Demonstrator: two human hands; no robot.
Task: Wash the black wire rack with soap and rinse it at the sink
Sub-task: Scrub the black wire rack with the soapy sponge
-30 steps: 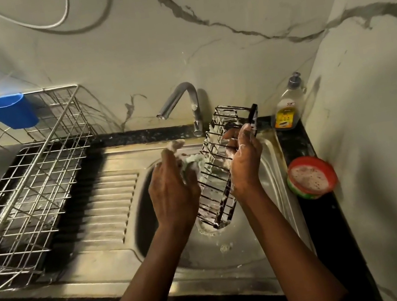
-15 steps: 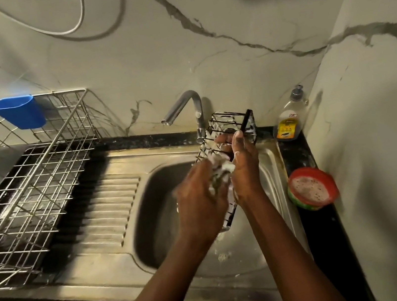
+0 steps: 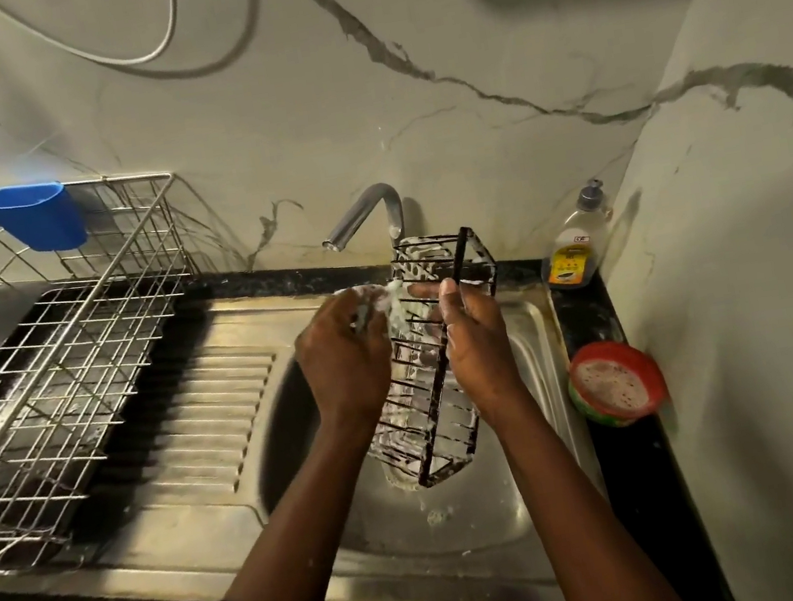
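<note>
The black wire rack [image 3: 438,397], streaked with white suds, stands tilted on end over the steel sink [image 3: 471,522]. My right hand [image 3: 476,339] grips its right side, fingers curled through the wires. My left hand [image 3: 346,355] holds a soapy scrubbing pad [image 3: 393,308] against the rack's left face near the top. The tap [image 3: 365,217] arches just behind the rack; no water stream is visible.
A steel dish rack [image 3: 56,364] with a blue cup holder [image 3: 33,217] sits left on the drainboard. A dish soap bottle [image 3: 575,246] stands in the back right corner. A red tub of soap paste [image 3: 615,382] rests on the black counter, right of the sink.
My left hand with the pad moved from the rack's middle up to its top left. The rack is turned a little, showing more of its lower end.
</note>
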